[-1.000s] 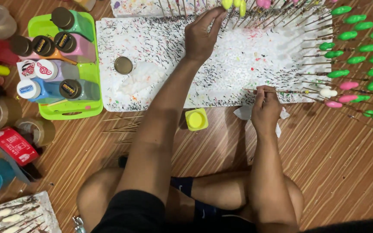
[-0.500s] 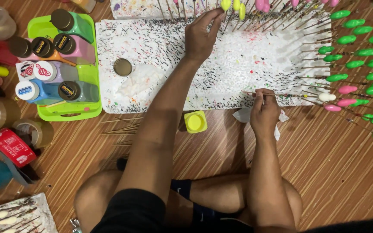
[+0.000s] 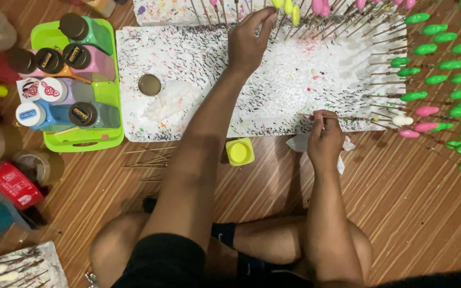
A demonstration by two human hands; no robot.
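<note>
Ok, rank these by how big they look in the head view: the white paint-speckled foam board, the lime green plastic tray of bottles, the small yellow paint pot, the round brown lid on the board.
1. White paint-speckled foam board
2. Lime green plastic tray
3. Small yellow paint pot
4. Round brown lid, only slightly smaller than the pot

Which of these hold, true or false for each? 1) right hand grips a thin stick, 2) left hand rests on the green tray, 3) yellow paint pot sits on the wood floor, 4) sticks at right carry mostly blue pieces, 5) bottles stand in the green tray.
1) True: the right hand pinches a thin stick.
2) False: the left hand reaches to the upright sticks over the white foam board, away from the green tray.
3) True: the yellow paint pot is on the wood floor.
4) False: they carry mostly green pieces, a few pink.
5) True: bottles stand in it.
</note>
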